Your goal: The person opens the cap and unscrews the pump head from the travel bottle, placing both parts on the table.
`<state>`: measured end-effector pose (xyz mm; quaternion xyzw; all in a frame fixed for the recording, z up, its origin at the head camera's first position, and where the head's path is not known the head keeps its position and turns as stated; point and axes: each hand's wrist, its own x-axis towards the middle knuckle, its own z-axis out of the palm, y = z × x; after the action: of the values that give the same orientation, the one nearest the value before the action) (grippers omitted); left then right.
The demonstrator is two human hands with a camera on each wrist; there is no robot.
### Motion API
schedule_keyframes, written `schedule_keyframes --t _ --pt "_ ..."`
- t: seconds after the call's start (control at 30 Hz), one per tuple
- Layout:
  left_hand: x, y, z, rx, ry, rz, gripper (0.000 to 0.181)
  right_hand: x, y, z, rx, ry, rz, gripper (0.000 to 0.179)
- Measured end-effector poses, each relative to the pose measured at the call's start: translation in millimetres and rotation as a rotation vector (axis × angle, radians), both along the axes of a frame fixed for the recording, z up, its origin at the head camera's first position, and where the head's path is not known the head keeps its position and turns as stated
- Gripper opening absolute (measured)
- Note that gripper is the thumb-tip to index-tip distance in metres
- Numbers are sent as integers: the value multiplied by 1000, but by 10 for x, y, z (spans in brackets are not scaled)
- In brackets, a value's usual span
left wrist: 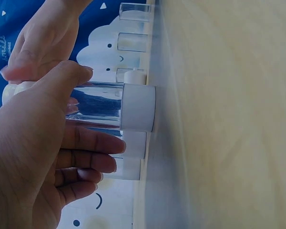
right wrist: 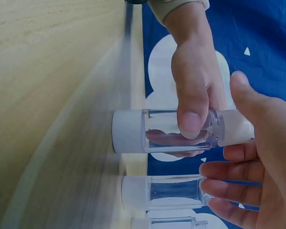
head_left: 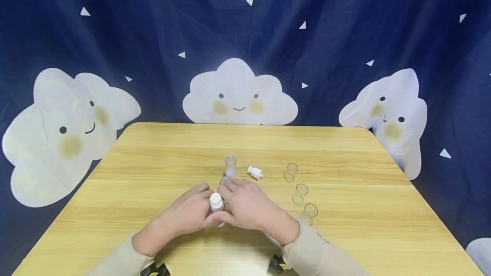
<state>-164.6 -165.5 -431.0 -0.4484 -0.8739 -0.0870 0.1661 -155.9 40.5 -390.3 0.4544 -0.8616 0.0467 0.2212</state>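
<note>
A small clear bottle with a white base [right wrist: 128, 131] stands upright on the table, a white pump top [head_left: 216, 200] at its neck. My left hand [left wrist: 33, 129] grips the bottle's clear body between thumb and forefinger, its other fingers loosely bent. My right hand [right wrist: 271, 152] is around the pump top; its forefinger is close to it while the thumb stands apart. Whether the forefinger touches is unclear. Just beyond the hands stand a second clear bottle [right wrist: 174, 193] and a third clear bottle [head_left: 230, 166], both with white bases and without tops.
A loose white pump top [head_left: 255, 172] lies right of the far bottle. Three clear tubular covers stand in a row at the right: the far cover [head_left: 291, 173], the middle cover [head_left: 300, 194] and the near cover [head_left: 310, 211]. A blue curtain [head_left: 245, 33] hangs behind the wooden table [head_left: 353, 169].
</note>
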Motion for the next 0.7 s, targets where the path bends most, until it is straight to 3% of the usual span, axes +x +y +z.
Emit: schedule_keyframes --t 0.2,0.47,0.7 --pt "-15 2 -4 -6 43 -30 29 -16 11 10 -2 -50 16 44" --pt "0 3 -5 -1 7 -1 27 -32 57 69 -54 -231 47 37" --pt "-4 12 10 -9 -21 2 25 -45 88 104 -74 -305 52 36"
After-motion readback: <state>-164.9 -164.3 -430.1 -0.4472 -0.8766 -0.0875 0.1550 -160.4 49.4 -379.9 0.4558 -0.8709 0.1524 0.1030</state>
